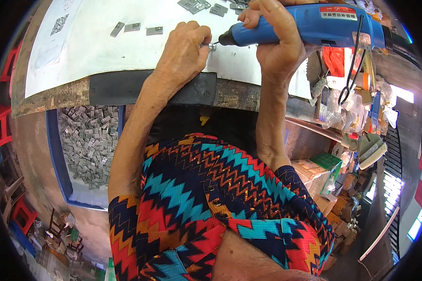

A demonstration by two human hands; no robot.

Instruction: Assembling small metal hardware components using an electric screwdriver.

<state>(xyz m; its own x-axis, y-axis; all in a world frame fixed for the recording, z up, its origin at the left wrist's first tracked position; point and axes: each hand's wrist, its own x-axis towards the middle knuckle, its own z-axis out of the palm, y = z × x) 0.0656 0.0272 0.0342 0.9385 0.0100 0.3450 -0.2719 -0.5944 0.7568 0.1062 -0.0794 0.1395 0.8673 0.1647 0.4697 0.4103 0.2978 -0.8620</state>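
My right hand (281, 42) is wrapped round a blue electric screwdriver (290, 25), held sideways with its black nose and thin bit pointing left. The bit's tip meets a small grey metal part (213, 46) at the table's near side. Closed in a pinch, my left hand (184, 49) holds that part against the white table sheet, its fingertips mostly hidden. Several similar grey pieces lie beyond, among them a flat rectangular piece (154, 31) just left of my left hand, with a looser group (194, 5) at the far edge.
Below the table on the left, a blue-rimmed tray (58, 164) holds a heap of small grey parts (90, 140). A black pad (122, 88) covers part of the wooden table edge. Bags, scissors (346, 91) and clutter crowd the right; red stools (1, 127) stand left.
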